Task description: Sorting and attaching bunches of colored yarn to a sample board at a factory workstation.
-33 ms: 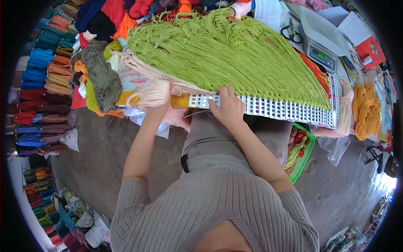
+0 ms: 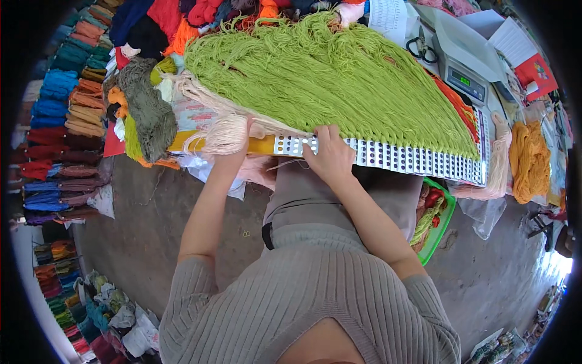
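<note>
My left hand [image 2: 235,148] is closed around a bundle of pale pink yarn [image 2: 223,134], whose loose loops spill out to its left. From there pale strands run right along the table edge toward my right hand [image 2: 332,155]. That hand grips the edge of a white perforated card [image 2: 388,155], fingers over the top and thumb on the near side. Whether it also pinches a strand is too small to tell. Long green yarn [image 2: 327,79] is knotted along rows of the card's holes and fans out over the table. Several holes left of my right hand carry no green yarn.
Scissors [image 2: 422,45] and a digital scale [image 2: 465,79] stand at the back right. Orange yarn [image 2: 529,161] lies at the right, grey yarn [image 2: 144,94] at the left. A green basket [image 2: 438,233] of yarn is beside my lap. Coloured skeins [image 2: 57,94] fill shelves far left.
My left hand has shifted very slightly to the right, and its thumb shows a little more. My right hand and the card look the same.
</note>
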`<state>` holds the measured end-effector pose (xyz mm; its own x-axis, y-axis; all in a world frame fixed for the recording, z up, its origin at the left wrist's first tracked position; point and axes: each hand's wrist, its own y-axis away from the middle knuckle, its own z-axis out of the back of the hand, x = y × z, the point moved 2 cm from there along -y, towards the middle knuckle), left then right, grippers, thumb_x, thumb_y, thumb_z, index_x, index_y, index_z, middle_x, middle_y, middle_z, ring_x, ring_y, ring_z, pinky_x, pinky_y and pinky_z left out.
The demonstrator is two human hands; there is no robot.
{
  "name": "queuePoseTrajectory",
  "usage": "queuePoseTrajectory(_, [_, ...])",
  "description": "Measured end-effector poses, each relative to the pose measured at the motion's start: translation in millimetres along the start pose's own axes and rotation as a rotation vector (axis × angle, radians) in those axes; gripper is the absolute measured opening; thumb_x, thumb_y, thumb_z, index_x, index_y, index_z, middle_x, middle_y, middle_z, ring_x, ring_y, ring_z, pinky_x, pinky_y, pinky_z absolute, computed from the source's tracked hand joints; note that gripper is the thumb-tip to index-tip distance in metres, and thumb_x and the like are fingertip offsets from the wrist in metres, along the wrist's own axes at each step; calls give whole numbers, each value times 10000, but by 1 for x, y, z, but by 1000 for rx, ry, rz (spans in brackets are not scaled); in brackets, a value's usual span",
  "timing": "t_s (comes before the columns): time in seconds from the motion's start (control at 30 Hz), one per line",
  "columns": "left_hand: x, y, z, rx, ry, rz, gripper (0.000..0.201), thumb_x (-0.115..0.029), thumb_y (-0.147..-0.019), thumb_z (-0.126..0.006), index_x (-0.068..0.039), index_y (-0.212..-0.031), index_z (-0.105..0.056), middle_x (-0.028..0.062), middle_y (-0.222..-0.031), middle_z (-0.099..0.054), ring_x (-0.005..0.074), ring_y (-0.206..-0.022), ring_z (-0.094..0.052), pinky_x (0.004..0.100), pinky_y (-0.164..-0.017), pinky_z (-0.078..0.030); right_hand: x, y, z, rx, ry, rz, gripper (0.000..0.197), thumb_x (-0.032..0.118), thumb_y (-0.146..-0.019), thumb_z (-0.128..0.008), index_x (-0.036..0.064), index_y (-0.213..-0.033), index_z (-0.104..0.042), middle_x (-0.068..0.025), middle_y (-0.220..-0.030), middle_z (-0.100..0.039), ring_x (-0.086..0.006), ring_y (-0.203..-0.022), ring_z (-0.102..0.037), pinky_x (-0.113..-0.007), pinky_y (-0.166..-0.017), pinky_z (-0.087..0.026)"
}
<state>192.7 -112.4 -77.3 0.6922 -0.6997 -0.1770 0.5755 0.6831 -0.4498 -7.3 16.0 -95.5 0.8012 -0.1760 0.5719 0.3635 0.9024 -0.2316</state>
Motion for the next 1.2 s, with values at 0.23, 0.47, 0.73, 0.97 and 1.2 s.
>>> queuePoseTrajectory(0.23, [-69,-5,-46,243,120,-112,251,-308,-874,-490,-132,-1021,-592,135,-831,-600,327,-803,-565,455,-720,-424,-6,-9,-3,-24,-26,14,315,290,-728,-626,97,-958,-529,-81,-899,-527,-271,-676,-590,-398,-533,-465])
queuePoseTrajectory(0.47, [-50,6,-31,404,14,29,239,-294,-816,-518,-116,-949,-606,137,-828,-613,328,-789,-594,451,-711,-456,7,-11,-8,31,-80,2,323,277,-729,-625,91,-976,-532,-94,-919,-542,-304,-753,-588,-433,-605,-469])
queuePoseTrajectory(0.73, [-59,-24,10,397,113,271,199,-215,-741,-541,-49,-690,-638,175,-726,-625,317,-693,-624,430,-599,-482,1,-3,-5,79,-67,-77,298,268,-735,-625,71,-946,-552,-88,-873,-542,-260,-748,-576,-381,-648,-456])
queuePoseTrajectory(0.97, [145,-33,45,-397,-453,231,188,-125,-741,-493,-87,-747,-678,148,-724,-628,339,-711,-625,370,-665,-515,10,-5,-6,60,-8,51,281,279,-754,-614,64,-926,-559,-96,-870,-531,-270,-710,-577,-391,-614,-458])
queuePoseTrajectory(1.2, [203,-141,118,-52,-109,780,298,-210,-810,-444,-48,-937,-659,183,-1017,-619,337,-942,-606,449,-798,-472,1,-7,-5,24,32,48,289,313,-741,-634,89,-911,-569,-103,-897,-543,-284,-698,-592,-401,-603,-478])
